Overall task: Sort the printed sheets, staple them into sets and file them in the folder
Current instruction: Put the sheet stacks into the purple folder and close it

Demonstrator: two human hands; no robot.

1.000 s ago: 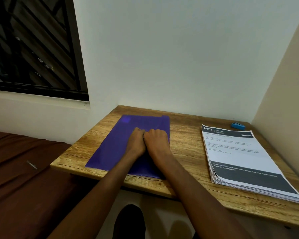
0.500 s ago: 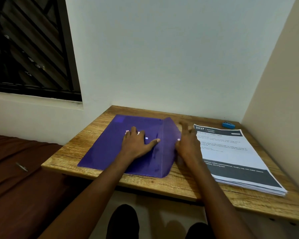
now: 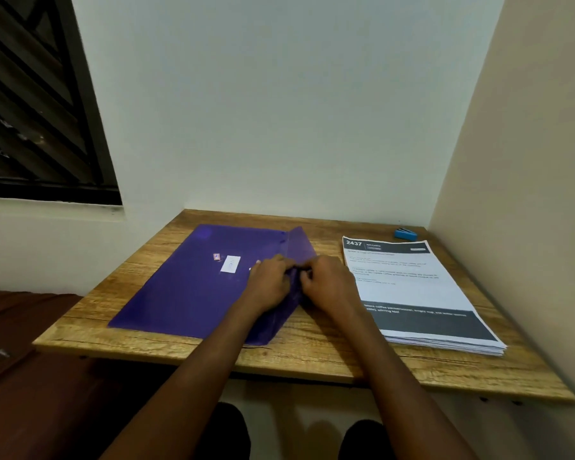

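A purple plastic folder (image 3: 193,287) lies flat on the left half of the wooden desk (image 3: 329,356), a small white label on its face. Its flap stands partly raised along the right edge. My left hand (image 3: 271,282) and my right hand (image 3: 327,283) meet at that flap, fingers curled and pinching its edge from either side. A thick stack of printed sheets (image 3: 422,293) with dark header bands lies to the right of the folder. A small blue stapler (image 3: 405,234) sits at the back right corner, beyond the sheets.
White walls close the desk at the back and on the right. A dark barred window (image 3: 37,104) is at upper left. A brown surface (image 3: 24,376) lies low at the left, with a small metal object on it. My knees show under the desk's front edge.
My hands had parted as the flap came up. Now they have drawn together again and pinch the raised flap. The folder's label has come into sight.
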